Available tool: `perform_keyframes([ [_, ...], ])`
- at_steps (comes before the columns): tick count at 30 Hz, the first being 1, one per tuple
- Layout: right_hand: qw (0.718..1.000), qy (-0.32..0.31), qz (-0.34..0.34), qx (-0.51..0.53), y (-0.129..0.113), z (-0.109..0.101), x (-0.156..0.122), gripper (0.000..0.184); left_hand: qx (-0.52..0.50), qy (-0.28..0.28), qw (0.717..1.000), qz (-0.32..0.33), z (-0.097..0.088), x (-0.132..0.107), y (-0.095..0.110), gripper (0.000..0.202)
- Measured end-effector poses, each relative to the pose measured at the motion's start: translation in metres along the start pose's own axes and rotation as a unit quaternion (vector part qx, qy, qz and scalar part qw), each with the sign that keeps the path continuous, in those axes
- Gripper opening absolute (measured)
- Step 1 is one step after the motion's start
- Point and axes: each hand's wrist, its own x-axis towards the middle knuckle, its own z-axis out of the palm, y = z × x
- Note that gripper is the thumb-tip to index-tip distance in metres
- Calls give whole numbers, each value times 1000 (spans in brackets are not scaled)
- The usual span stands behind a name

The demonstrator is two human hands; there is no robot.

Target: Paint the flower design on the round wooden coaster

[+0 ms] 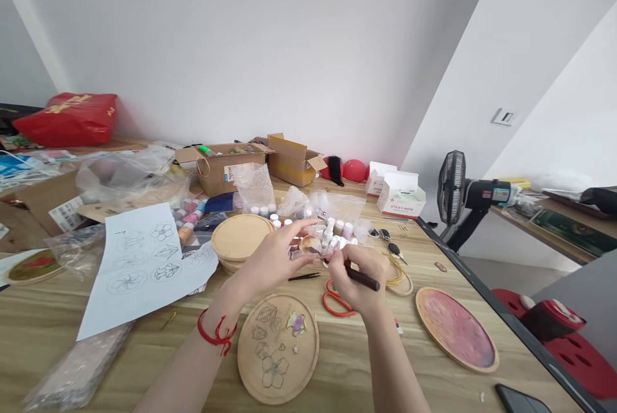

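Container (310, 245), small, round and see-through with a brownish tint, sits in the gap between the thumb and forefinger of my left hand (277, 254); from my end I read those fingers as curved around it, forefinger above and thumb below, holding it up over the wood-grain table (193, 377). My right hand (362, 268) has its fingers drawn in narrow on a dark, stick-shaped tool (364, 277), its blunt end angled down and to the right; I cannot make out its other end, near the container. Just beyond, I see a cluster of small white-capped bottles (348, 230). Orange-red scissors handles (340, 315) show beneath my right hand, partly hidden by it. Nearer the camera lies a round pale wooden board (284, 352) with flower outlines, one coloured yellow-green and purple. A stack of plain round wooden boards (242, 236) stands behind my left hand, and a round board painted mottled pink (457, 329) lies well apart, to the right
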Motion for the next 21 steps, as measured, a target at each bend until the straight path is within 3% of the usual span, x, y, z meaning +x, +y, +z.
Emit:
perform_keyframes([
  [3,999,34,-21,-20,0,3,0,35,13,1,1000,-1,-1,0,0,54],
  [7,1000,5,-30,-5,0,6,-1,36,31,-2,1000,-3,-1,-1,0,52],
  [12,999,31,-16,-31,2,7,-2,37,26,-2,1000,2,0,-1,-2,53],
  [21,1000,-21,9,-2,1,9,-3,37,46,-7,999,-3,-2,-1,1,51],
])
